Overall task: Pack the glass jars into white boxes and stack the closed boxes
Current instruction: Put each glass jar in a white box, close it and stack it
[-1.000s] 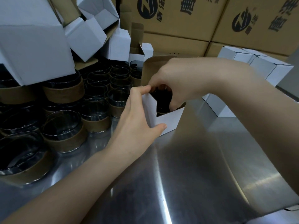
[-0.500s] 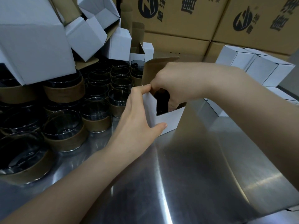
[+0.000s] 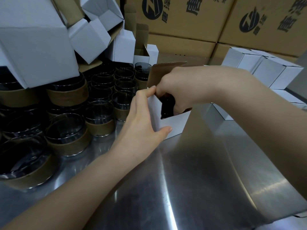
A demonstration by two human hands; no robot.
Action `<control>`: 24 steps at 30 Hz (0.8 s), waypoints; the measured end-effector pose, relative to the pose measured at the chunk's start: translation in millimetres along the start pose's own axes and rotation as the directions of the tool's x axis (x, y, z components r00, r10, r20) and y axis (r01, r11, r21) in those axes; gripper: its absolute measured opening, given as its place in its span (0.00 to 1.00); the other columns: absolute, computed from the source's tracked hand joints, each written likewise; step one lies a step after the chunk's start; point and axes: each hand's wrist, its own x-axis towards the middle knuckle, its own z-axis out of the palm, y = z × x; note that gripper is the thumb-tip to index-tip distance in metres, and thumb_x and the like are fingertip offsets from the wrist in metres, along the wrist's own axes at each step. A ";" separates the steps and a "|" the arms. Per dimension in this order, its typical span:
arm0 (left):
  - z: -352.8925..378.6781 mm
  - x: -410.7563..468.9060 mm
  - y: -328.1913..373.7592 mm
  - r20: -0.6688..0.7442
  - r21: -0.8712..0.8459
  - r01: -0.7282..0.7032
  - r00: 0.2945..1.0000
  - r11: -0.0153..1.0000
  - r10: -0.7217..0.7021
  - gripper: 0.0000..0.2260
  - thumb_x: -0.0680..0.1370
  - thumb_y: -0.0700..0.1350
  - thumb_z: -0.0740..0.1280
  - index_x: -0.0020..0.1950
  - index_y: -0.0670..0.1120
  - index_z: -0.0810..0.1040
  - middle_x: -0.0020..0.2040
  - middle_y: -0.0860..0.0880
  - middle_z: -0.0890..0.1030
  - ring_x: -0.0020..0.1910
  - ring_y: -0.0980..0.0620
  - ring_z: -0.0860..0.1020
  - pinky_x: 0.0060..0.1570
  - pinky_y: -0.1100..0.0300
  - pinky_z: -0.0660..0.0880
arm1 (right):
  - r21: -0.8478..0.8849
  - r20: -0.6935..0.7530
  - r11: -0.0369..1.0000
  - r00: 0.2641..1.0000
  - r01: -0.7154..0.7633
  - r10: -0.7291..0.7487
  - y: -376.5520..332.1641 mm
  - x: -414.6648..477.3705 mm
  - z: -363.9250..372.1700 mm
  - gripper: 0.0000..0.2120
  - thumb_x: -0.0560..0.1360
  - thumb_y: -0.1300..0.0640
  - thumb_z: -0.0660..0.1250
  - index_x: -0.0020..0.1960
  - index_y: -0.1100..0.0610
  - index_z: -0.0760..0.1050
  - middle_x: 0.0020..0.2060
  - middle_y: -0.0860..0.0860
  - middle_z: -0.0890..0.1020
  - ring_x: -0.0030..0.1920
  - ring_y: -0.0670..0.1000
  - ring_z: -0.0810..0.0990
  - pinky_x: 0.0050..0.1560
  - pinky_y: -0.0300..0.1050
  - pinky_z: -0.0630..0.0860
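Note:
An open white box (image 3: 174,122) stands on the steel table (image 3: 191,171), its brown lid flap (image 3: 159,72) raised at the back. My left hand (image 3: 142,118) grips the box's left wall, thumb on the front face and fingers on the top corner. My right hand (image 3: 179,87) reaches down into the opening, its fingertips hidden inside next to a dark glass jar (image 3: 167,107) sitting in the box. Several glass jars with brown paper sleeves (image 3: 99,120) crowd the table to the left.
Empty white boxes (image 3: 33,47) are heaped over the jars at upper left. Closed white boxes (image 3: 265,70) are stacked at the right. Large brown printed cartons (image 3: 191,17) form a wall behind. Bare steel surface lies in front.
My right hand has sunk a little deeper into the box. The left hand keeps its hold on the box wall, and the box has not moved.

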 end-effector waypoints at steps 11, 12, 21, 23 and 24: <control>-0.3 0.3 0.2 0.010 0.014 0.004 1.000 1.000 -0.004 0.39 0.70 0.43 0.76 0.71 0.58 0.55 0.72 0.56 0.62 0.72 0.59 0.64 0.68 0.57 0.67 | 0.009 0.060 0.998 0.996 -0.069 0.069 -1.3 4.5 -5.9 0.15 0.71 0.55 0.75 0.55 0.56 0.76 0.38 0.49 0.76 0.40 0.51 0.76 0.30 0.39 0.66; -0.5 0.1 0.5 0.010 0.014 0.001 1.000 1.000 -0.001 0.39 0.70 0.43 0.76 0.71 0.59 0.55 0.72 0.56 0.63 0.71 0.59 0.64 0.68 0.56 0.68 | 0.007 0.056 0.998 0.996 -0.066 0.066 -1.0 4.4 -5.8 0.14 0.71 0.55 0.75 0.54 0.55 0.76 0.37 0.49 0.75 0.40 0.51 0.76 0.30 0.39 0.65; 0.6 -0.3 -2.9 0.010 0.039 -0.013 1.000 0.999 0.012 0.39 0.71 0.44 0.75 0.71 0.63 0.53 0.73 0.60 0.59 0.67 0.71 0.59 0.59 0.84 0.57 | 0.247 -0.119 0.967 0.988 -0.066 0.098 12.5 -8.4 -4.4 0.13 0.70 0.52 0.75 0.54 0.47 0.79 0.37 0.41 0.79 0.41 0.44 0.78 0.40 0.40 0.74; 0.7 -0.5 -3.9 0.010 0.053 -0.022 1.000 0.998 0.021 0.38 0.72 0.44 0.75 0.72 0.60 0.55 0.73 0.60 0.59 0.67 0.73 0.58 0.60 0.84 0.55 | 0.422 -0.242 0.905 0.955 -0.057 0.173 22.3 -16.5 -2.3 0.08 0.72 0.58 0.70 0.45 0.44 0.80 0.34 0.41 0.81 0.40 0.41 0.80 0.41 0.39 0.76; 0.8 -0.6 -4.3 0.013 0.064 -0.031 0.999 0.997 0.031 0.38 0.72 0.44 0.75 0.73 0.59 0.55 0.73 0.59 0.58 0.66 0.75 0.57 0.61 0.84 0.53 | 0.525 -0.292 0.850 0.928 -0.048 0.232 27.8 -19.8 0.9 0.10 0.72 0.61 0.67 0.41 0.46 0.80 0.33 0.43 0.82 0.37 0.41 0.81 0.40 0.39 0.77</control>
